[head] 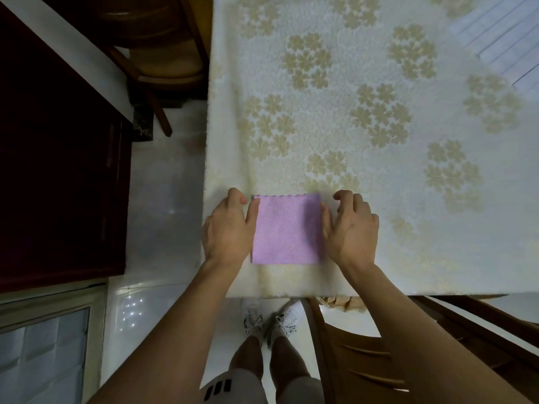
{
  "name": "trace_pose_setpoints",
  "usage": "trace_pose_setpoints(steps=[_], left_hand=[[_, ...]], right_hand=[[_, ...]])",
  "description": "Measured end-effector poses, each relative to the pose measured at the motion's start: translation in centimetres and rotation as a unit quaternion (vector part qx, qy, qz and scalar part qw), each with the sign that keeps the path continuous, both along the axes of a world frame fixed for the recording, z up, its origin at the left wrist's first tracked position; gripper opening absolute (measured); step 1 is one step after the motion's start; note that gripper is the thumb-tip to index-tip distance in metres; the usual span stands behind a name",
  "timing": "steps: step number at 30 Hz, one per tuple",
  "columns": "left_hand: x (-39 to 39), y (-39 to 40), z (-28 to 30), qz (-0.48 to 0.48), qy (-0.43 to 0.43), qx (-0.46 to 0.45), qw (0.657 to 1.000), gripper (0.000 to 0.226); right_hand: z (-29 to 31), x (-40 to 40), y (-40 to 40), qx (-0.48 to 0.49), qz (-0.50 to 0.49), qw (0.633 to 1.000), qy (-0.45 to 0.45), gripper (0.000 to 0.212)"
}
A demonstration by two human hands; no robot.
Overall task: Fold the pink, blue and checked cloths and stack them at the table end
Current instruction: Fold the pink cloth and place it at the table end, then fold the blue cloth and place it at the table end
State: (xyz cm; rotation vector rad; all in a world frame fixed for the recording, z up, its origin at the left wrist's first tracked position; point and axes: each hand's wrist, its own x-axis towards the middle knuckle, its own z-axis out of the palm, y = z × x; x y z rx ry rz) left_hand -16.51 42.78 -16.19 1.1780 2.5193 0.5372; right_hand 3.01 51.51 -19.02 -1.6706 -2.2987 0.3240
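- The pink cloth (287, 230) lies folded into a small square on the worktop (379, 141), close to the near edge and near the left corner.
- Its far edge has a wavy trim.
- The left hand (229, 228) rests at the cloth's left side. Its thumb lies on the left edge of the cloth and its fingers curl down on the worktop beside the far corner. It holds nothing.
- The right hand (351, 225) rests at the cloth's right side. Its thumb touches the right edge and its fingers bend loosely on the worktop. It holds nothing too.
- The worktop has a pale cover with yellow flower shapes all over it.
- A wooden chair (163, 51) stands at the far left of the worktop.
- Another wooden chair (364, 354) stands by the near edge, to the right of the person's legs.
- A dark cabinet (58, 170) stands on the left, across a strip of shiny white floor (166, 199).
- White shoes (271, 319) show on the floor below the worktop edge.
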Motion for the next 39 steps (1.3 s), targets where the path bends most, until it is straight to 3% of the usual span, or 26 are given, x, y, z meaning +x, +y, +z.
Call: trace_pose_setpoints(steps=[3,7,12,18,30,39], left_hand=[[-0.3,0.3,2.6,-0.088,0.043,0.047,0.994,0.032],[-0.4,0.8,6.2,-0.147,0.140,0.101,0.974,0.047],[-0.5,1.7,11.3,-0.202,0.159,0.116,0.959,0.065],[1.6,1.9,16.9,-0.245,0.180,0.165,0.938,0.067],[5.4,0.4,17.8,-0.346,0.189,0.145,0.908,0.069],[9.2,-1.0,18.6,-0.476,0.149,0.174,0.849,0.070]], right_hand=[[3.1,0.4,1.3,0.013,0.027,1.000,-0.002,0.036],[7.8,1.1,2.4,0.061,0.045,0.997,0.012,0.047],[13.8,2.3,2.3,0.074,0.038,0.996,0.008,0.063],[18.9,5.0,-0.4,0.109,0.015,0.994,-0.001,0.068],[20.2,8.2,-6.4,0.074,-0.058,0.995,-0.030,0.073],[21.4,10.7,-13.9,0.055,-0.188,0.979,-0.062,0.073]])
